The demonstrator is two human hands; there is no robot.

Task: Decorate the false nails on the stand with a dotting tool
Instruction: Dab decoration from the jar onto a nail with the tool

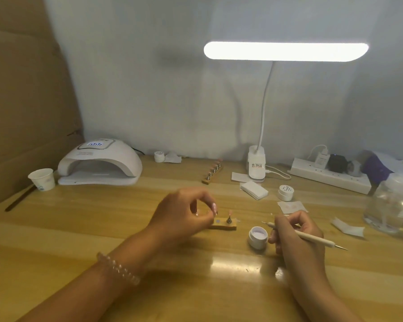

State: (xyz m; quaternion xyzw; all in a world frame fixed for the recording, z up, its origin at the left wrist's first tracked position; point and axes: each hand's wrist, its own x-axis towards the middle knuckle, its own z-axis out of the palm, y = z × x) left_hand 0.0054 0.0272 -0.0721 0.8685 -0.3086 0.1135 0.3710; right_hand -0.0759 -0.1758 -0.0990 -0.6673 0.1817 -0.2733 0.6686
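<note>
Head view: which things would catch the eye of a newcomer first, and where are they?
The lit lamp bar glows at the upper right. In the middle, the left hand curls its fingers over the small wooden nail stand, while the right hand, beside an open white pot, grips the dotting tool. A white nail-curing lamp sits at the back left.

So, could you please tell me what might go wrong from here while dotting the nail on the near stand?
The open jar sits right beside the right hand holding the dotting tool; a knuckle could tip it. The left hand crowds the left end of the small stand, so a nudge might shift it or topple the upright false nail, smearing any dot.
</note>
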